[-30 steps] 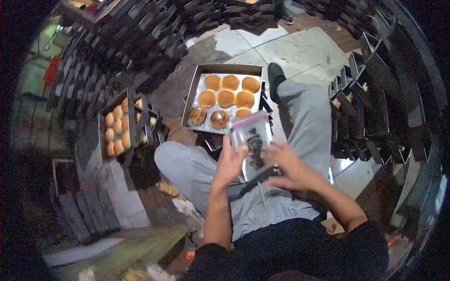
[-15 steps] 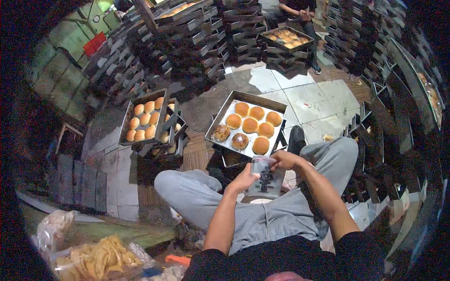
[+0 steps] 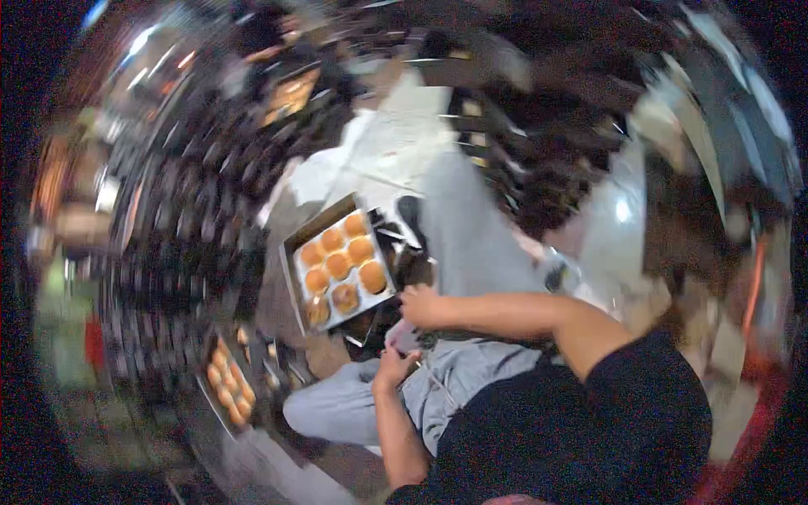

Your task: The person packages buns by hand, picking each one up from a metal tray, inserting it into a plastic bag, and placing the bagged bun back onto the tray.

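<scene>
My left hand (image 3: 392,369) is closed around a clear plastic container (image 3: 402,337) with a pinkish rim, held low over my lap. Just above it is my right hand (image 3: 419,305), fingers curled; what they hold is too blurred to make out. Beyond my hands a square metal tray (image 3: 295,286) lined in white holds several round golden buns (image 3: 337,265). Two buns at its near side, one a browned bun (image 3: 345,297), carry a darker topping. Neither hand touches the tray.
Another tray of buns (image 3: 229,383) lies at the lower left, next to my knee (image 3: 324,404). Farther off, a tray of baked goods (image 3: 290,97) is near a blurred person. Stacked dark metal trays (image 3: 185,194) line the left. Pale floor tiles (image 3: 404,135) show ahead.
The view has swung right and rotated, smearing the surroundings. My right hand has shifted up from the container's rim. My left hand stays on the container.
</scene>
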Demonstrator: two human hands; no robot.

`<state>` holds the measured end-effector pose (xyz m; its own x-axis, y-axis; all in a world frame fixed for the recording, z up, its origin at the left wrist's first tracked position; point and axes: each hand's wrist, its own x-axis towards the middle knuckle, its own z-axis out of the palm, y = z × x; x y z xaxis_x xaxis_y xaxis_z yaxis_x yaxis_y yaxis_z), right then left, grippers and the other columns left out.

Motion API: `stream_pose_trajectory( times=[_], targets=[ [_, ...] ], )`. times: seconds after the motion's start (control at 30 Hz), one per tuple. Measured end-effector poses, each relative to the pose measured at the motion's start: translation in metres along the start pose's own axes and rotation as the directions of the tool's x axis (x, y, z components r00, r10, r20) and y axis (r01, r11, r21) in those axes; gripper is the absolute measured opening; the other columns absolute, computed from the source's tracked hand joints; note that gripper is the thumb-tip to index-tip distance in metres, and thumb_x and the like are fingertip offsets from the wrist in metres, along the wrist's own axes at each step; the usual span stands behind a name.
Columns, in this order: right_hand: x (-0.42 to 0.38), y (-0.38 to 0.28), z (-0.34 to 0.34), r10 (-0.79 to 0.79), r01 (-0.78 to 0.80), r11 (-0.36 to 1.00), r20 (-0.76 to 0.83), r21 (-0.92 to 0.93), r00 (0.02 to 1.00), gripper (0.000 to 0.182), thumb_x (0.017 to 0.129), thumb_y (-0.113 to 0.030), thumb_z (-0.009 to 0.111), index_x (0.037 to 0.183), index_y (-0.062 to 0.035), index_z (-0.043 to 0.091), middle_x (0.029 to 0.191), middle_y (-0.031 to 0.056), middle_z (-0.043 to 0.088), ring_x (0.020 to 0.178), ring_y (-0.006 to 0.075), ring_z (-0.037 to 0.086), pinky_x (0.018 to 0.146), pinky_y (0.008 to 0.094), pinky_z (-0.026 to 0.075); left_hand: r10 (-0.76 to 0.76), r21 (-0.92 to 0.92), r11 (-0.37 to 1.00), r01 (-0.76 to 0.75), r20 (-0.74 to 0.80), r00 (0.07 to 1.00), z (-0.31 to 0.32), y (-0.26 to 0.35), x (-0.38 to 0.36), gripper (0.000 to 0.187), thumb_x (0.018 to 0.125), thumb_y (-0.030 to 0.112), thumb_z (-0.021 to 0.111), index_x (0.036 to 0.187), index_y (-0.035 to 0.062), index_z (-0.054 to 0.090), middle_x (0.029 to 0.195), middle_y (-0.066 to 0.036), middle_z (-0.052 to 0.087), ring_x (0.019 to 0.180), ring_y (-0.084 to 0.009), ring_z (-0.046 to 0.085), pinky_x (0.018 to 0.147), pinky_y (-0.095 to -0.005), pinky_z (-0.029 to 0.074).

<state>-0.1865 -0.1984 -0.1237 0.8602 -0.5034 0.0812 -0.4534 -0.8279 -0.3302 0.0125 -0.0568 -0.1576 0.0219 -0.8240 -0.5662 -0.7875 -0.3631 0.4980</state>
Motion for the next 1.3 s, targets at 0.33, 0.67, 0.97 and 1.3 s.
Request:
stream_pose_trajectory(
  times=[0.33, 0.67, 0.97, 1.3],
  targets=[
    [-0.185, 0.083, -0.092, 0.782, -0.436, 0.610, -0.593, 0.662, 0.194, 0.015, 0.086, -0.009, 0.065, 0.098, -0.0001, 0.066, 0.099, 0.0192, 0.065, 0.101, 0.0376, 0.062, 0.087, 0.0467, 0.049, -0.360, -0.571, 0.774, 0.272, -0.044, 0.932, -0.077, 0.014, -0.005, 0.063, 0.096, 0.039, 0.070, 0.143, 0.0074, 0.041, 0.123, -0.011, 0.059, 0.096, -0.0199, 0.062, 0.070, -0.0334, 0.053],
    [-0.344, 0.178, 0.162, 0.989, -0.912, -0.133, 0.110, 0.388, -0.098, 0.041, 0.083, -0.011, 0.064, 0.122, 0.0010, 0.060, 0.124, 0.0208, 0.061, 0.116, 0.0413, 0.059, 0.099, 0.0500, 0.050, -0.484, -0.586, 0.747, 0.314, -0.154, 0.862, -0.080, -0.039, 0.000, 0.032, 0.103, 0.025, 0.061, 0.123, 0.0005, 0.056, 0.110, -0.011, 0.063, 0.088, -0.0199, 0.064, 0.072, -0.0355, 0.056],
    [-0.323, 0.166, 0.168, 0.997, -0.965, 0.047, 0.048, 0.260, 0.061, 0.041, 0.091, -0.011, 0.054, 0.130, 0.0008, 0.057, 0.139, 0.0192, 0.052, 0.134, 0.0356, 0.047, 0.109, 0.0481, 0.040, 0.006, -0.100, 0.995, -0.009, -0.022, 1.000, -0.083, -0.039, -0.013, 0.024, 0.102, 0.015, 0.058, 0.116, -0.0038, 0.061, 0.107, -0.010, 0.066, 0.092, -0.0199, 0.065, 0.078, -0.0344, 0.056],
    [-0.320, 0.192, 0.177, 0.995, -0.973, -0.094, 0.007, 0.210, -0.095, 0.034, 0.093, -0.014, 0.053, 0.124, -0.0019, 0.060, 0.134, 0.0193, 0.057, 0.126, 0.0351, 0.053, 0.106, 0.0518, 0.038, -0.212, -0.103, 0.973, 0.208, -0.034, 0.977, -0.081, 0.018, -0.011, 0.029, 0.101, 0.010, 0.055, 0.123, -0.0072, 0.062, 0.111, -0.011, 0.069, 0.097, -0.0184, 0.065, 0.085, -0.0329, 0.054]
  ],
)
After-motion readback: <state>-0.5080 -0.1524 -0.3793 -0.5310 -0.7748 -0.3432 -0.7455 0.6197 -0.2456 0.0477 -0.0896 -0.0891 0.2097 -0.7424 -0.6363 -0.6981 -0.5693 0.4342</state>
